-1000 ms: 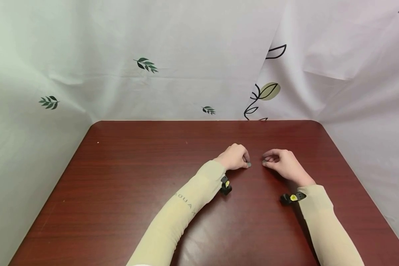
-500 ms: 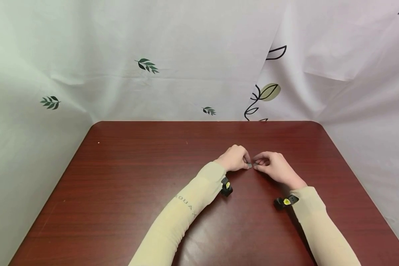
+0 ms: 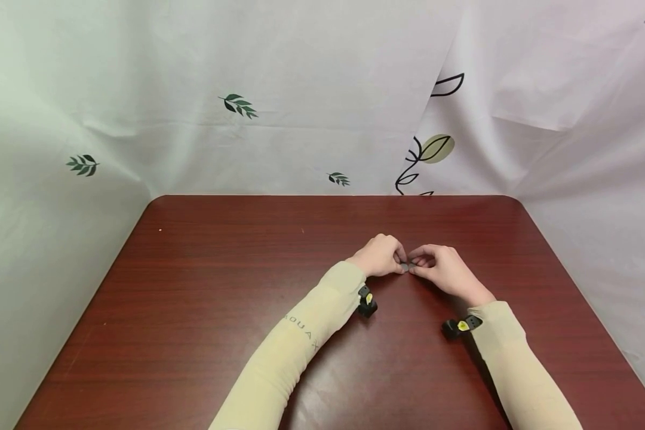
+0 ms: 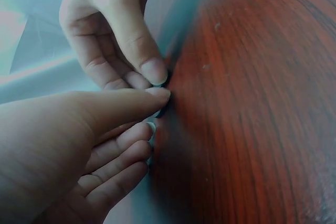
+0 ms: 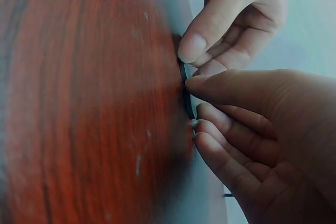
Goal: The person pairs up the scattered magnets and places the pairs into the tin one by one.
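Note:
Both hands meet over the table, fingertips almost together. My left hand (image 3: 379, 255) pinches a small flat grey disc (image 3: 404, 267) between thumb and fingers. Opposite it, my right hand (image 3: 445, 270) pinches a second small grey disc (image 3: 412, 267), and the two pieces look to be touching edge to edge. In the right wrist view a thin dark-edged disc (image 5: 187, 99) shows under the right thumb, low against the tabletop. Fingers hide most of both pieces, so their exact kind cannot be told.
The reddish-brown wooden table (image 3: 220, 269) has rounded far corners. A white curtain (image 3: 301, 71) with leaf prints hangs behind it and along both sides. Each wrist carries a small black camera, such as the left one (image 3: 368, 303).
My right hand has moved left with its disc until it meets the left hand's disc. The left hand has hardly moved.

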The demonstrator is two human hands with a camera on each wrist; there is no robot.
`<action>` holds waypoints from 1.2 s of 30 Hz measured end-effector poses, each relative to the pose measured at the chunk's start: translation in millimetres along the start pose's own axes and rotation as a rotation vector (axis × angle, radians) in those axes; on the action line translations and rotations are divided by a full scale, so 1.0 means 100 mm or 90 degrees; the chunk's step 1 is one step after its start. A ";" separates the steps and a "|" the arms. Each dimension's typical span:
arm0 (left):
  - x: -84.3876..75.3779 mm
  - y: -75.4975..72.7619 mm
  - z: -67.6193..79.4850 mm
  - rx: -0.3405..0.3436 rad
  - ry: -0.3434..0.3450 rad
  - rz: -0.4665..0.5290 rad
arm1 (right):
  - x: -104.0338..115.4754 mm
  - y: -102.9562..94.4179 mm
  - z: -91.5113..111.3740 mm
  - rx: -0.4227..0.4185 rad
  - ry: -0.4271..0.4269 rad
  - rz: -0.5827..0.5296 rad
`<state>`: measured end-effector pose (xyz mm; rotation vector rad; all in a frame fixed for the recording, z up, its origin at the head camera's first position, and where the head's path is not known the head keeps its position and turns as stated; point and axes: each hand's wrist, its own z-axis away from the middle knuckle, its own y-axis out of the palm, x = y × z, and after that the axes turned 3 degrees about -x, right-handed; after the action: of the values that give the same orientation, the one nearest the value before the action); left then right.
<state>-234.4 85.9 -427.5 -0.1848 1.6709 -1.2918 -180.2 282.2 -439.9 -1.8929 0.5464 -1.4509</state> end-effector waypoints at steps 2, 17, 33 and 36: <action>0.02 -0.02 0.01 -0.001 0.005 0.006 | 0.00 0.00 0.00 -0.001 0.000 0.001; 0.11 -0.39 0.16 -0.071 0.015 0.065 | 0.01 -0.08 0.00 -0.016 -0.007 0.014; 0.22 -0.71 0.58 -0.170 0.046 0.133 | 0.04 -0.08 0.00 -0.003 -0.005 0.007; 0.25 -0.71 0.65 -0.181 0.041 0.141 | 0.05 -0.08 0.01 -0.004 -0.009 0.008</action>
<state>-227.4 -2.6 -381.7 -0.1238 1.8694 -0.9029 -178.6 284.0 -430.6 -1.9003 0.5551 -1.4286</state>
